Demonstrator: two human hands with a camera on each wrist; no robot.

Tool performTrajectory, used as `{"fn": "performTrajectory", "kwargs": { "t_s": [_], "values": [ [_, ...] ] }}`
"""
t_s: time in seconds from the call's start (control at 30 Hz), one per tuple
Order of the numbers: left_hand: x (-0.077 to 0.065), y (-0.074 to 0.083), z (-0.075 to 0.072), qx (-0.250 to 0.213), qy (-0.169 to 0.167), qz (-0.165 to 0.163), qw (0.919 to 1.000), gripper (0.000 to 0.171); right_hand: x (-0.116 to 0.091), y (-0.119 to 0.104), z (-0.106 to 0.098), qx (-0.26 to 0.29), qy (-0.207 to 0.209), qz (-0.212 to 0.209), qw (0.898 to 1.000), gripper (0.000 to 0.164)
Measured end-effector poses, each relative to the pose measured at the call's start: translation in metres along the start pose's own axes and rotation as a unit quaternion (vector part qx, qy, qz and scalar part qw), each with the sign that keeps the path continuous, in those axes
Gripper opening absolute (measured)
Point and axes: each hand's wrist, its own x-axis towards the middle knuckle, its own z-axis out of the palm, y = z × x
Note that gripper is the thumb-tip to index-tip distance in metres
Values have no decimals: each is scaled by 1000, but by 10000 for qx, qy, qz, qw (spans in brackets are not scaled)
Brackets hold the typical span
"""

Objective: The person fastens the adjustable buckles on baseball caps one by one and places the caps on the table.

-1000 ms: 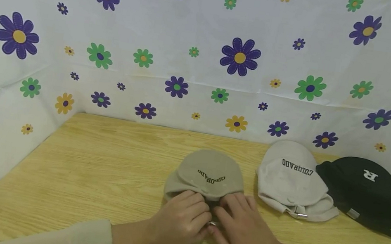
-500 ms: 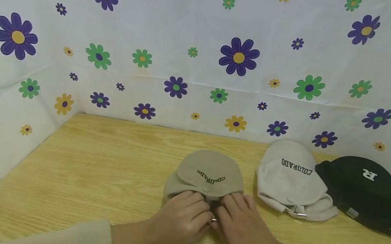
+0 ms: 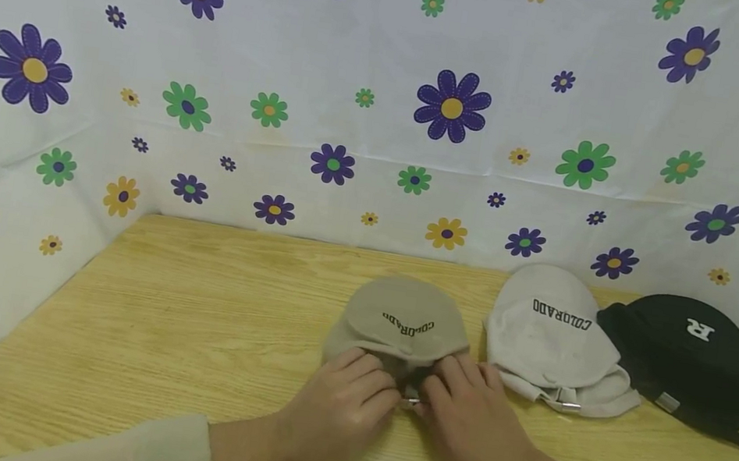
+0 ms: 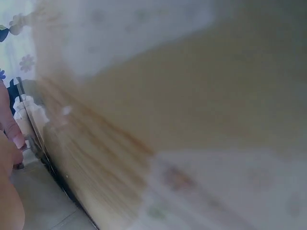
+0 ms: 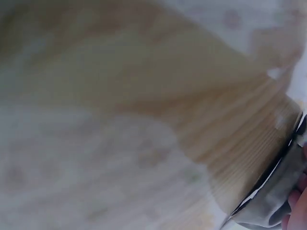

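Observation:
A beige baseball cap [image 3: 412, 300] with dark COLORADO lettering, upside down in the head view, sits near the middle of the table. My left hand [image 3: 342, 396] grips the near left edge of its opening with curled fingers. On the other side, my right hand [image 3: 482, 412] holds the near right edge. Between the hands a small metal buckle [image 3: 412, 401] shows on the cap's back strap, below the dark gap of the opening. Fingertips inside the cap are hidden. In the right wrist view, fingers [image 5: 300, 211] lie against the cap's cloth [image 5: 264, 203] at the lower right corner.
A pale cap [image 3: 547, 326] with COLORADO lettering lies right of the hands, close by the right fingers. Beyond it is a black cap [image 3: 685, 354] with a white R. A flower-print cloth [image 3: 380, 51] hangs behind the wood-grain table [image 3: 189, 300].
The beige cap and both hands have shifted slightly away and to the right. The gap at the cap's back between the hands looks wider, and the buckle now shows more plainly.

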Motion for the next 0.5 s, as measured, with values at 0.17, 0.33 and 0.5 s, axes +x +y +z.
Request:
{"fn": "performTrajectory", "kwargs": {
  "t_s": [0.17,0.33,0.5],
  "values": [
    [-1,-6,-2,-441,191,-58,9988,18,0,8,1,10,-91,285,9996,9],
    [-3,-16,-9,-863,435,256,9950,10,-3,17,-6,255,-305,464,9981,12],
    [-10,-32,-26,-1085,565,253,9922,11,-9,33,-20,402,125,444,9981,12]
  ]
}}
